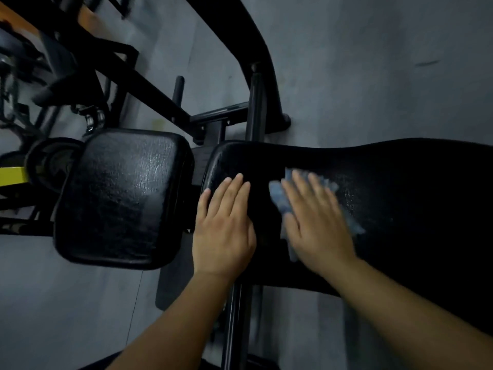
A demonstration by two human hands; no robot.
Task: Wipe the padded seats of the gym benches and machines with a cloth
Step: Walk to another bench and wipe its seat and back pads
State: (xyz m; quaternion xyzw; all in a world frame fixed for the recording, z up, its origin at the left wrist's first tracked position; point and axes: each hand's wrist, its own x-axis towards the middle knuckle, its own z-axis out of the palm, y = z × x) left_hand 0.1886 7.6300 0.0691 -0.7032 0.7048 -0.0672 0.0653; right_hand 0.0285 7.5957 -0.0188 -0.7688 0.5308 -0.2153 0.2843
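Floor [373,62]: grey, matt, dimly lit; lies beyond the fingertips of both hands and beneath all the equipment.

Yellow bar [10,176] and dark weight plate [50,161]: far left of the left fingers, at the picture's edge.

Black frame [149,86]: tubular steel, running diagonally beyond and left of the left fingertips.

Square pad [120,196]: black, creased and glossy; just left of the left thumb, apart from it.

Left hand [224,231]: laid flat, palm down. Left fingers [237,193]: straight and close together, holding nothing, resting on the near-left end of the long pad.

Long pad [413,196]: black padded bench surface, under both hands and stretching away right of the right fingers; faint sheen there.

Cloth [280,198]: blue, crumpled, blurred; on the long pad, under the right palm, showing left of the index finger, past the fingertips and right of the little finger.

Right hand [320,225]: palm down on the cloth, blurred. Right fingers [301,188]: extended and slightly spread, pressing the cloth flat, not curled round it.
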